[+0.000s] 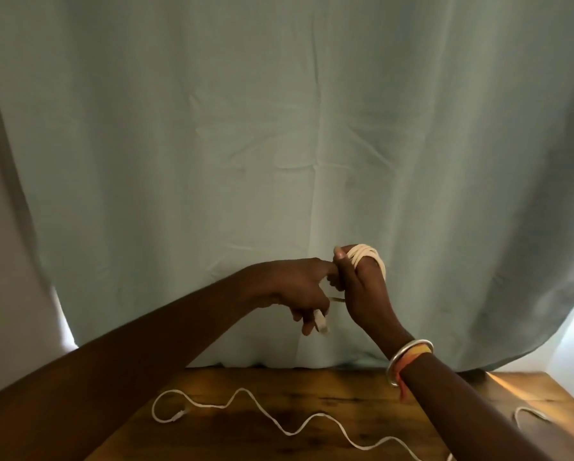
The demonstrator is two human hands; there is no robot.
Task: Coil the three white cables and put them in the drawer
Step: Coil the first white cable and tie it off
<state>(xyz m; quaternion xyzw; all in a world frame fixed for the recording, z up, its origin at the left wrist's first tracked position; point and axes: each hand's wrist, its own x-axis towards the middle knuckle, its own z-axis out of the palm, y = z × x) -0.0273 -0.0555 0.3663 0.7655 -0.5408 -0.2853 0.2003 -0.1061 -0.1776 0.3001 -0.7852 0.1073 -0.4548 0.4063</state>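
Right hand point(362, 287): raised above the table, fingers pressed together and upright, with a white cable wound around them in several turns.
Left hand point(289, 287): reaching across to touch the right hand, forefinger stretched toward the wrapped fingers; its lower fingers pinch the free plug end point(321, 324) of that same cable.
Coiled cable point(367, 257): a tight band of loops around the right hand's fingers, with a short stretch running down between the 2 hands to the plug.
Second cable point(279, 424): lying loose on the table in a long wavy line, 1 end curled into a loop on the left, the other running off the bottom edge.
Third cable point(528, 414): only a small curve of it shows on the table at the right, behind the right forearm.
Table point(345, 394): dark, worn wood, below both hands.
Bangle point(408, 361): silver, on the right wrist, with an orange thread beside it.
Curtain point(279, 128): pale green cloth hanging behind the table, filling most of the view.
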